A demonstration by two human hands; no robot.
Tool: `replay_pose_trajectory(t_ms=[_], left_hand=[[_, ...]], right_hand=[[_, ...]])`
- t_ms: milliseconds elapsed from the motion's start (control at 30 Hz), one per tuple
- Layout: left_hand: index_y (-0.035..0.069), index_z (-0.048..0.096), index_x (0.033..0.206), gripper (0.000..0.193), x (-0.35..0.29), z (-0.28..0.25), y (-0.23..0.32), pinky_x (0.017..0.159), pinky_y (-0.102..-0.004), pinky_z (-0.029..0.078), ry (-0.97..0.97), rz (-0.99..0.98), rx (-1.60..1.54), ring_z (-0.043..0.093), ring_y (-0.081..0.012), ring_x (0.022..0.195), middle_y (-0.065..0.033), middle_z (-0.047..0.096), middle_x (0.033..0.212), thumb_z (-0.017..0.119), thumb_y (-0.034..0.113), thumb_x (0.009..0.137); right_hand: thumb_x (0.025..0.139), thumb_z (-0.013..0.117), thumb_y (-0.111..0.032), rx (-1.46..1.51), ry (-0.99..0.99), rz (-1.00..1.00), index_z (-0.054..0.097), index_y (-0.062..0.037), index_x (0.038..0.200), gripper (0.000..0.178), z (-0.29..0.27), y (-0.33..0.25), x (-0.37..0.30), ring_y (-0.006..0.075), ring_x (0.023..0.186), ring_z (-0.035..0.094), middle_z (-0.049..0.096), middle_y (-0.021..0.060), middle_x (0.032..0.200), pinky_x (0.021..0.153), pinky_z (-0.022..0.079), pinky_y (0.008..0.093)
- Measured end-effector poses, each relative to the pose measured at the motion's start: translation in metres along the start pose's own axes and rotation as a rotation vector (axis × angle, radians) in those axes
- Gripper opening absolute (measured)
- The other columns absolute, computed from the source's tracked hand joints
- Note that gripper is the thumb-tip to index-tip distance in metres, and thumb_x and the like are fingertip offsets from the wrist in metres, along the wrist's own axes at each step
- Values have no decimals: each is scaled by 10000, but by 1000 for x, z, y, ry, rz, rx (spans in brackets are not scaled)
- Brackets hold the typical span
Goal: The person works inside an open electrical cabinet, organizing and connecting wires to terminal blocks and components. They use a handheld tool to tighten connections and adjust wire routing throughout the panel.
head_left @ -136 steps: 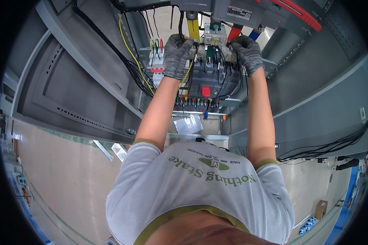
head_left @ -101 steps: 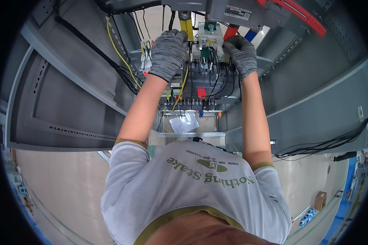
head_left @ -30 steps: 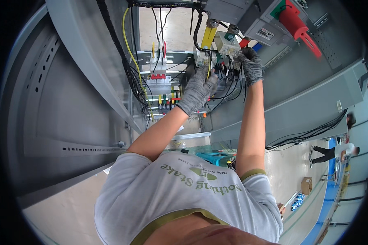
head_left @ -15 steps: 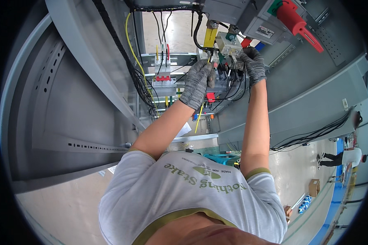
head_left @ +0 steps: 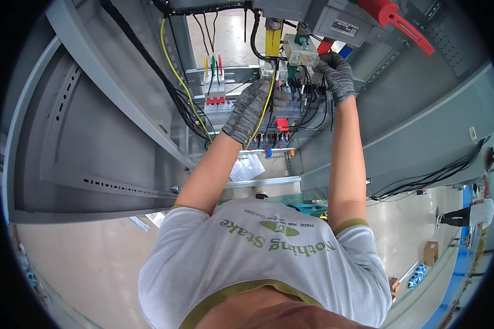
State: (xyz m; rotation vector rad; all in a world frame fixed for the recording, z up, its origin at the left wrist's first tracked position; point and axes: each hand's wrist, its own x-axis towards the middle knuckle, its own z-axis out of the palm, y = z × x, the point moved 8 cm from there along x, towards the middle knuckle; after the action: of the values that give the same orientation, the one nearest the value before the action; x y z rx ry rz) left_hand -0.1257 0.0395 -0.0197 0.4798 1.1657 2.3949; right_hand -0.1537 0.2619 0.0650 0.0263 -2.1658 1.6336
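My left hand (head_left: 253, 104), in a grey knitted glove, reaches up to the left clear-covered block (head_left: 273, 69). Its thumb and fingers are apart, and a yellow wire (head_left: 267, 104) runs down across the glove between them. I see no firm grip on the wire. My right hand (head_left: 336, 75), gloved alike, has its fingers bent together at the right side of another clear-covered block (head_left: 302, 53). Whatever they pinch there is hidden. Above these blocks are a yellow busbar (head_left: 273, 41), a green one (head_left: 302, 39) and a red one (head_left: 325, 46). Black wires (head_left: 311, 104) hang between my hands.
Grey cabinet walls (head_left: 121, 137) enclose both sides. A red handle (head_left: 398, 24) juts out at upper right. Left of my hands stands a white breaker (head_left: 214, 82) with red parts, near a black cable bundle (head_left: 175, 98). Another person (head_left: 472, 215) is far off at right.
The view has shifted slightly. The yellow wire now lies across the front of my left glove, where much of it was hidden before. My right hand stays by its block.
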Motion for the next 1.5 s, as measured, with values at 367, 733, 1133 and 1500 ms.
replay_pose_trajectory(t_ms=[367, 733, 1133, 1500], left_hand=[[33, 578, 1200, 312, -6, -18, 12, 793, -296, 548, 196, 104, 339, 675, -192, 893, -117, 680, 1037, 564, 248, 976], [36, 608, 1035, 186, 37, -37, 102, 601, -228, 495, 466, 404, 545, 605, -87, 706, -32, 656, 866, 680, 84, 870], [1, 633, 1019, 255, 29, -1, 120, 731, -321, 518, 545, 637, 1336, 642, -210, 753, -120, 673, 853, 692, 139, 813], [34, 605, 960, 175, 53, -32, 83, 473, -236, 405, 320, 226, 340, 527, -81, 600, -11, 603, 753, 726, 85, 844]], right_hand=[[826, 694, -34, -15, -25, -10, 641, 6, 886, 90, 2, -4, 1, 132, 720, 633, 675, 64, 787, 702, 515, 268], [843, 657, -1, -34, -58, -33, 640, 6, 899, 59, 2, -4, 4, 138, 741, 624, 669, 62, 811, 719, 518, 271], [830, 654, -1, -56, -9, -51, 632, 4, 880, 54, 2, -14, -4, 142, 713, 615, 661, 68, 779, 685, 504, 278], [848, 679, -59, 21, 115, -157, 644, -4, 915, 94, -2, -9, -22, 113, 746, 599, 667, 62, 811, 710, 495, 272]])
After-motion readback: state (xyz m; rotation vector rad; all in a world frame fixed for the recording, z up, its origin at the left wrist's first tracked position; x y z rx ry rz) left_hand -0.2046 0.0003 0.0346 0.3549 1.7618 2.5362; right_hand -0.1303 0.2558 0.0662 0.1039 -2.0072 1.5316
